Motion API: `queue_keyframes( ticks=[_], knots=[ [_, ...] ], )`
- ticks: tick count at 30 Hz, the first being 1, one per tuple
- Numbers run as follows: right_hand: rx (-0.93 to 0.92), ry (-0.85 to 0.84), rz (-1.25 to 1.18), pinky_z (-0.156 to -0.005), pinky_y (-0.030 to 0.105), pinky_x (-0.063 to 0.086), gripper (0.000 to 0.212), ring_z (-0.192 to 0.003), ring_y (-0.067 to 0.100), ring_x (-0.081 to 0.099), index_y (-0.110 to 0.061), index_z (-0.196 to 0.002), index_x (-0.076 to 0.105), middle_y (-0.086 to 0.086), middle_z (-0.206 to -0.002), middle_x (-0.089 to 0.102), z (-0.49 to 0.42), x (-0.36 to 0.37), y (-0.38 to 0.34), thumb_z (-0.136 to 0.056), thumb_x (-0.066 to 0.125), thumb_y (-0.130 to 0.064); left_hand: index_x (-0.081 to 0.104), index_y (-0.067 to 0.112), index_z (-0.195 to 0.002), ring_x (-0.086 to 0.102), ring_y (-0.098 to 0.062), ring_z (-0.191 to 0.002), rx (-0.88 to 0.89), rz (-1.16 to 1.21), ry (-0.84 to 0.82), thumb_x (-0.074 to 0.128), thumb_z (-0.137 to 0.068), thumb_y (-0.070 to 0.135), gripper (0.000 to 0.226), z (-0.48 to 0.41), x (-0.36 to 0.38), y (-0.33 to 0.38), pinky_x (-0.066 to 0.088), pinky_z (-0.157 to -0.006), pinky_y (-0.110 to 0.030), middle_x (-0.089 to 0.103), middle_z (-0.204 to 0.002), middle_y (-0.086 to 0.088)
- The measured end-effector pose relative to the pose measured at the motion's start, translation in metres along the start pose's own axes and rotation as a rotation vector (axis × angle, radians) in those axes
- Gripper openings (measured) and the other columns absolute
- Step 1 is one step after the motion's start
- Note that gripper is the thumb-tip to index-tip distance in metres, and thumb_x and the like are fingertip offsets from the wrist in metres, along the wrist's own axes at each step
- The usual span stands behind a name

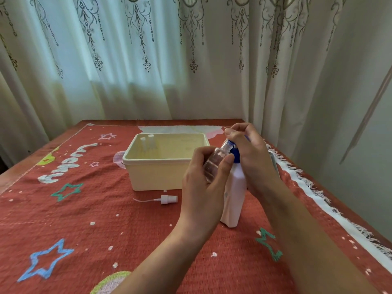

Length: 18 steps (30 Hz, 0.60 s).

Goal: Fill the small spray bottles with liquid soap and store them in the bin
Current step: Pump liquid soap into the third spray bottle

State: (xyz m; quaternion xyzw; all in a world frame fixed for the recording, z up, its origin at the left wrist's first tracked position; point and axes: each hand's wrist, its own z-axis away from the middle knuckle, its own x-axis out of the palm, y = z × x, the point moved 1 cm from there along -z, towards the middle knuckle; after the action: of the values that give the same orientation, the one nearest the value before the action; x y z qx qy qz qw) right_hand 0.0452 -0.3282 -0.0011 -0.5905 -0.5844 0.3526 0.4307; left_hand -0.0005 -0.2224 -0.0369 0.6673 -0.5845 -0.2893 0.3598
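My left hand (204, 183) grips a small clear spray bottle (214, 163), tilted with its open neck up against the blue pump top (235, 151) of a tall white soap bottle (234, 198) standing on the cloth. My right hand (248, 151) rests over the blue pump, fingers curled round it. A white spray cap (168, 199) with its thin tube lies on the cloth in front of the cream bin (157, 177). Two small capped bottles (147, 142) stand in the bin's far left corner.
The table carries a red cloth (84, 219) with stars and a white fringed edge (314, 187) on the right. Curtains hang close behind the table. A grey object (273, 160) peeks out behind my right hand.
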Motion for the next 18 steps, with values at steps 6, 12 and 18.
queue_keyframes(
  ticks=[6,12,18],
  knots=[
    [0.031,-0.016,-0.015,-0.071,0.024,0.052,0.032,-0.079,0.010,0.064,-0.024,-0.105,0.060,-0.003,-0.090,0.064,0.0008,0.0018,-0.0007,-0.089,0.060,-0.052,0.061,0.023,-0.108,0.065,-0.014,-0.084,0.002,0.004,0.006,0.063,-0.094,0.034,0.018,-0.0030,0.0001,0.0024,0.053,-0.069,-0.024,0.068,-0.092,0.008],
    [0.011,-0.003,0.032,-0.069,0.022,0.052,0.015,-0.087,0.012,0.064,-0.021,-0.105,0.060,-0.002,-0.099,0.063,-0.0010,-0.0014,0.0009,-0.094,0.061,-0.031,0.060,0.023,-0.107,0.064,-0.012,-0.081,0.000,0.001,-0.003,0.063,-0.094,0.035,0.017,-0.0003,0.0004,0.0007,0.051,-0.066,-0.019,0.068,-0.089,0.007],
    [0.019,-0.011,0.008,-0.074,0.026,0.054,0.029,-0.088,0.013,0.066,-0.024,-0.106,0.059,-0.002,-0.099,0.064,0.0006,0.0002,0.0015,-0.089,0.063,-0.047,0.061,0.025,-0.108,0.064,-0.015,-0.082,0.007,0.003,0.007,0.063,-0.094,0.035,0.017,-0.0017,-0.0004,0.0012,0.053,-0.068,-0.025,0.067,-0.091,0.008]
  ],
)
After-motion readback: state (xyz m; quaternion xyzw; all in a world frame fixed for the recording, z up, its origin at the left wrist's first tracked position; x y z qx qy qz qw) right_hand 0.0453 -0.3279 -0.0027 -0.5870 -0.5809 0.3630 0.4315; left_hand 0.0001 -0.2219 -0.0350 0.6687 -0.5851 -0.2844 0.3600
